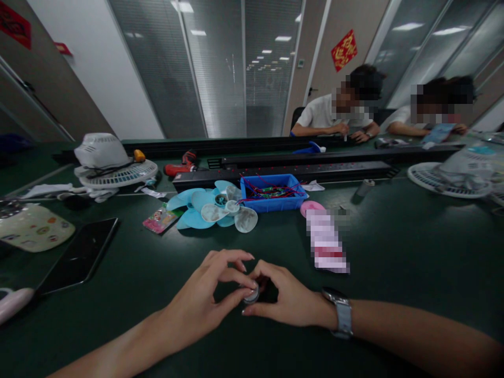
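Observation:
Low over the green table, my left hand point(214, 283) and my right hand point(285, 294) meet around a small round object with a silvery rim point(251, 295). Thumb and index finger of the left hand pinch it from above and the left. The right hand curls about its far side, with the thumb at its near edge. Fingers cover much of the piece, so its exact kind is unclear. A watch point(339, 310) is on my right wrist.
Beyond my hands lie fan blades point(191, 202), a blue bin point(275, 203) of wires and a pink-and-white item point(325, 241). A dark tablet point(81, 254) is at left. Fan parts point(116, 170), a red drill point(181, 165) and black rails point(283, 173) stand farther back. Two people sit opposite.

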